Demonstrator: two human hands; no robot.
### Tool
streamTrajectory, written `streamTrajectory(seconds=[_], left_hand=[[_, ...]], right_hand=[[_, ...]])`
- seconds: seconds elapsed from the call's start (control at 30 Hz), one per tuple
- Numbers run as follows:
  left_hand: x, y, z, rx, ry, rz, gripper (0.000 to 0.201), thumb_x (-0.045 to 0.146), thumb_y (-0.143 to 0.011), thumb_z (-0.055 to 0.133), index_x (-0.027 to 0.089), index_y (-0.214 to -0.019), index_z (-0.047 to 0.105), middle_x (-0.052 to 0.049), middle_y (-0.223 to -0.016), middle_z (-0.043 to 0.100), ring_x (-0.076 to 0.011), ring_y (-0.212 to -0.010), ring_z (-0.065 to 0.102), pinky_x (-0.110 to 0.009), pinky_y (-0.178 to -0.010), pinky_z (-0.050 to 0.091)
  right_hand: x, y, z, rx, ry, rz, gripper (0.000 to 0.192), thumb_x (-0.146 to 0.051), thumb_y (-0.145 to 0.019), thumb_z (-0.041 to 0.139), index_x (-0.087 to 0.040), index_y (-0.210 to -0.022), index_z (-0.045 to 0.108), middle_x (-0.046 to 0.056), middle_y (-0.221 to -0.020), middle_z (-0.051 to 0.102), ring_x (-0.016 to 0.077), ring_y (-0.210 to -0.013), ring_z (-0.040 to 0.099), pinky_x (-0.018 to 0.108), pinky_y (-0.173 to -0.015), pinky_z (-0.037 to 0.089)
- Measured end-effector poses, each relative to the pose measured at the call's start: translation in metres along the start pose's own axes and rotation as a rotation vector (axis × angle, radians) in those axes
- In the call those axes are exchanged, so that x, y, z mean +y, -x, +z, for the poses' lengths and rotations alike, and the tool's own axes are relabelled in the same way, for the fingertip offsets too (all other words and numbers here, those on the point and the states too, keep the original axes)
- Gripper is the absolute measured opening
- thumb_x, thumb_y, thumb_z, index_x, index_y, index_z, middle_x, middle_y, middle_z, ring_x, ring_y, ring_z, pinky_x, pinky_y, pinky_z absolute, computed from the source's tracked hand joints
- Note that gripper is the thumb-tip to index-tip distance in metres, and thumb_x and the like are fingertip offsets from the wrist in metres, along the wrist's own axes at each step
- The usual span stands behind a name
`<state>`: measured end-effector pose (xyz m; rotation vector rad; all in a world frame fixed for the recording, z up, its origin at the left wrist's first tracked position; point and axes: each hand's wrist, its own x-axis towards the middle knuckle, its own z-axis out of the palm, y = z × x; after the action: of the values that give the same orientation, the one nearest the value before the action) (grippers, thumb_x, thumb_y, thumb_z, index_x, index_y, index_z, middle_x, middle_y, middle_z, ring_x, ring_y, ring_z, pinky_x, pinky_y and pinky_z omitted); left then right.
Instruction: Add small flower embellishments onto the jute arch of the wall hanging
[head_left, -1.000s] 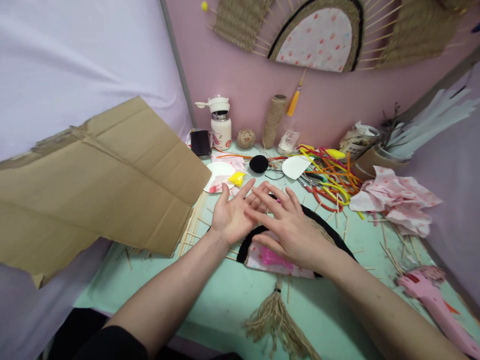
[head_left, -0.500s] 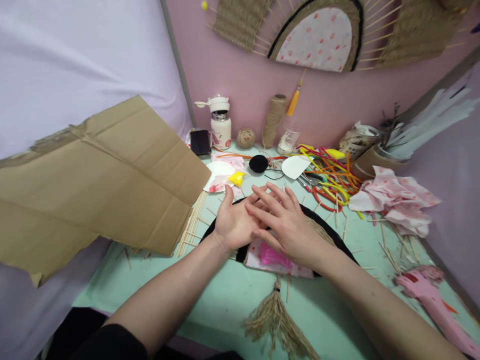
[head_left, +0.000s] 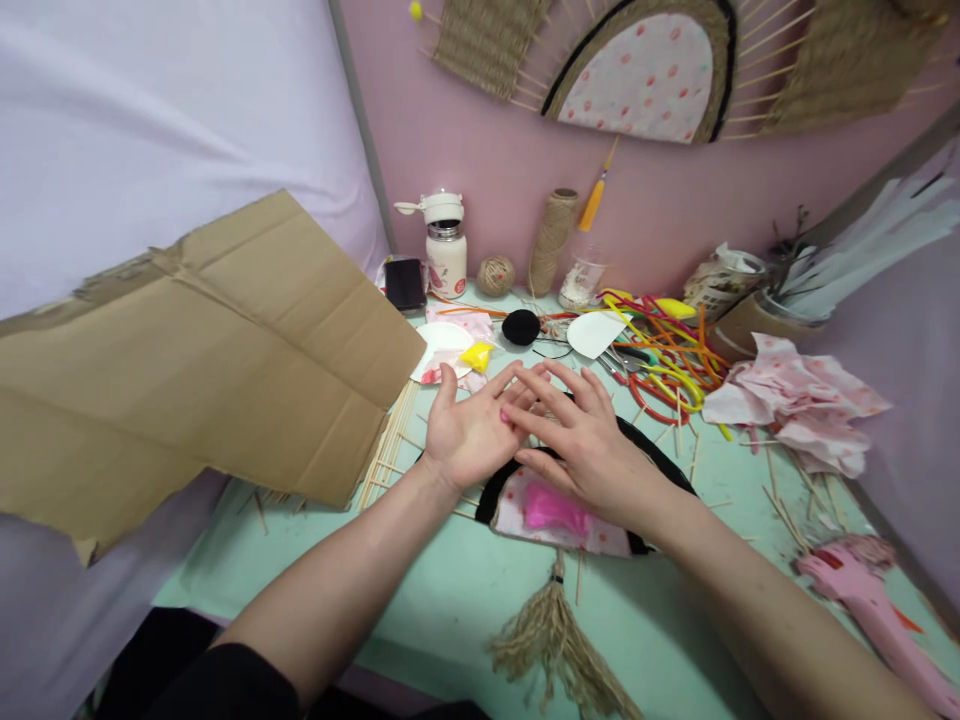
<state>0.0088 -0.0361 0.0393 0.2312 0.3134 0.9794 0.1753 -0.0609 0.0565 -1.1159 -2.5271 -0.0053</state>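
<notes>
Left hand (head_left: 469, 432) lies palm up, fingers spread flat, holding nothing; right hand (head_left: 589, 445) sits palm down w/ fingers stretched wide, its fingertips (head_left: 517, 412) resting across the left palm and fingers, also holding nothing. A tiny pink speck shows where they meet — can't tell what it is. Both hover just above a half-round woven piece (head_left: 577, 500) w/ a black rim and a pink-spotted fabric centre, lying on the mint-green table (head_left: 675, 610); a jute tassel (head_left: 559, 640) hangs from its near edge toward the viewer. Thin bamboo sticks (head_left: 386, 450) lie just left of the left wrist, partly under a big sheet of brown cardboard (head_left: 202, 350) that leans over the table's left side. Beyond the hands: a yellow bit (head_left: 476, 355) on a white plate (head_left: 442, 345), a black pom-pom (head_left: 520, 326), a white paper cutout (head_left: 595, 333), and a tangle of red, orange and yellow tubing (head_left: 667, 355). Farther back by the pink wall — a white flask (head_left: 445, 250), a twine ball (head_left: 496, 275), a twine spool (head_left: 551, 240). Crumpled pink-print cloth (head_left: 799, 400) lies to the right, a pink glue gun (head_left: 862, 590) near the right forearm.
</notes>
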Motion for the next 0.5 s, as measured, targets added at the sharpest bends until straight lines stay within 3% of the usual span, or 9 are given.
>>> streamTrajectory(seconds=[0.13,0.3,0.5], left_hand=[[-0.0008,-0.0003,-0.0016,-0.025,-0.013,-0.087,0.068,0.07,-0.088,0.041,0.014,-0.123,0.058,-0.019,-0.128,0.063,-0.0318,-0.13,0.053,-0.043,-0.097,0.049],[0.0,-0.0014,-0.0008,0.023,0.052,0.004,0.068,0.067,-0.091,0.036,0.011,-0.124,0.057,-0.018,-0.128,0.063,-0.025,-0.126,0.057,-0.031,-0.093,0.051],[-0.0053,-0.0037,0.0002,0.105,0.063,-0.035,0.069,0.064,-0.096,0.028,0.007,-0.119,0.06,-0.02,-0.12,0.067,-0.0241,-0.12,0.061,-0.028,-0.088,0.053]], right_hand=[[-0.0002,-0.0003,0.0007,-0.04,-0.011,-0.024,0.049,-0.042,-0.093,0.056,-0.024,-0.139,0.056,0.009,-0.159,0.034,0.0363,-0.147,0.023,0.066,-0.116,0.022],[0.0006,0.0001,0.0003,-0.035,-0.015,-0.012,0.044,-0.04,-0.094,0.055,-0.023,-0.134,0.06,0.011,-0.159,0.035,0.0368,-0.147,0.023,0.066,-0.115,0.022],[0.0041,-0.0006,-0.0018,-0.074,-0.112,-0.008,0.051,-0.042,-0.095,0.052,-0.028,-0.144,0.049,0.009,-0.16,0.032,0.0332,-0.148,0.023,0.064,-0.115,0.026]])
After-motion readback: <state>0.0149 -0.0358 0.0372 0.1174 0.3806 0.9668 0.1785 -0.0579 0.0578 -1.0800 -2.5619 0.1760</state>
